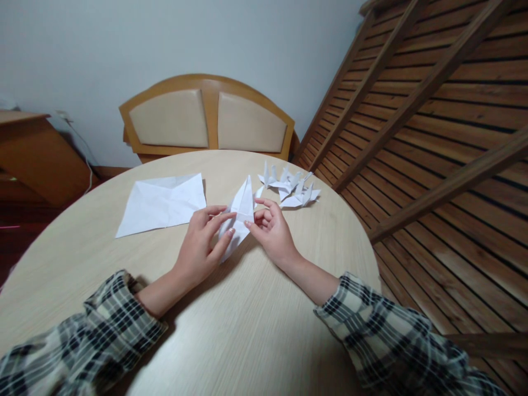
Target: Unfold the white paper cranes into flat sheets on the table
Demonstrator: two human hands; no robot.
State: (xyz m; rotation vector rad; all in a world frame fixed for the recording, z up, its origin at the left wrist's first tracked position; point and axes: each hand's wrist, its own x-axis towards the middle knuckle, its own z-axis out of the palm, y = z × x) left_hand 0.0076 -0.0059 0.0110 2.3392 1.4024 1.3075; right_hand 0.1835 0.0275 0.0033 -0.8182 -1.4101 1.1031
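A piece of folded white paper, with a tall pointed tip facing away from me, is between my two hands just above the round table. My left hand pinches its left side, fingers over the face of the paper. On its right edge my right hand closes thumb and fingers, some of them curled in. Several folded white paper cranes stand close together beyond my right hand. Left of the hands lies a larger creased sheet of white paper.
The round pale wood table has its curved far edge near a wooden headboard with cream panels. A slatted wooden frame leans along the right side. A brown cabinet and a white cord are at the far left.
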